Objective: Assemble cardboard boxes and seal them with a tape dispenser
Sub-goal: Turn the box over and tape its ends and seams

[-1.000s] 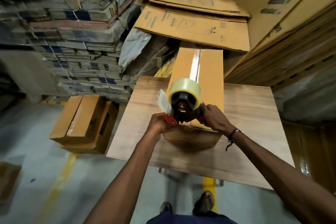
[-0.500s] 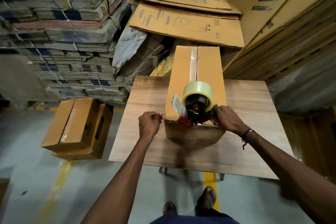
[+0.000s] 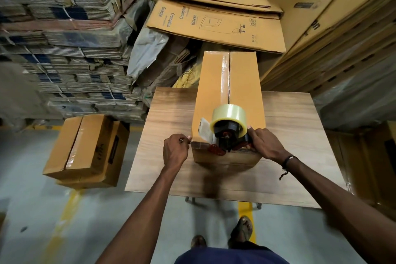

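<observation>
Both forearms are bare, with no sleeves in view. A thin black cord bracelet (image 3: 287, 161) with a loose dangling end circles the right wrist. Dark blue clothing (image 3: 231, 255) covers the lower body, and sandals (image 3: 242, 230) are on the feet.

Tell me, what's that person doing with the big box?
A person is taping a tall brown cardboard box shut on a wooden table. The right hand grips a red and black tape dispenser at the box's near edge. The left hand pinches at the box's near left corner.
</observation>
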A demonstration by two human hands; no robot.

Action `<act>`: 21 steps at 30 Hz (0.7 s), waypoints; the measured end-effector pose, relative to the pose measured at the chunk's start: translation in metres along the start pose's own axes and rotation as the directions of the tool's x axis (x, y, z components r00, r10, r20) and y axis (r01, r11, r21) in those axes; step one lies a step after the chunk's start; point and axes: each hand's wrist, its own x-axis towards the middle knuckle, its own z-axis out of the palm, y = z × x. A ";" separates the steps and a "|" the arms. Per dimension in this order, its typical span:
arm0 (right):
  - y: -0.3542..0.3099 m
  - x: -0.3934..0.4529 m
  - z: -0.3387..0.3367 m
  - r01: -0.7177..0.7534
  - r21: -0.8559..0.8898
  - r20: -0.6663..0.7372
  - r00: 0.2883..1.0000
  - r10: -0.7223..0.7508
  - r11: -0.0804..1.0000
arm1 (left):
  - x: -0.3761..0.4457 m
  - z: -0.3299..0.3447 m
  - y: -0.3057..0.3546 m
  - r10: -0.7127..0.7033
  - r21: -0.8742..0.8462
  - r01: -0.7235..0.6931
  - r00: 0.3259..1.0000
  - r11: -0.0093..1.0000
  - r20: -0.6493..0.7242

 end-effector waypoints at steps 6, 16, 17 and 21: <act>-0.005 0.000 0.003 0.037 -0.025 0.015 0.999 -0.037 0.999 | -0.003 0.005 -0.006 -0.093 -0.145 0.094 0.996 0.985 0.009; -0.011 -0.006 -0.006 -0.042 0.034 0.054 0.998 0.040 0.999 | -0.002 0.000 0.001 -0.493 -0.508 0.853 0.494 0.117 0.716; -0.013 -0.006 -0.007 -0.036 0.022 0.081 0.996 0.034 0.999 | -0.002 0.004 -0.001 -0.483 -0.505 0.862 0.461 0.044 0.744; -0.024 -0.010 -0.016 -0.154 0.132 0.117 0.983 0.139 0.979 | -0.005 0.008 -0.003 -0.436 -0.500 0.863 0.422 -0.077 0.795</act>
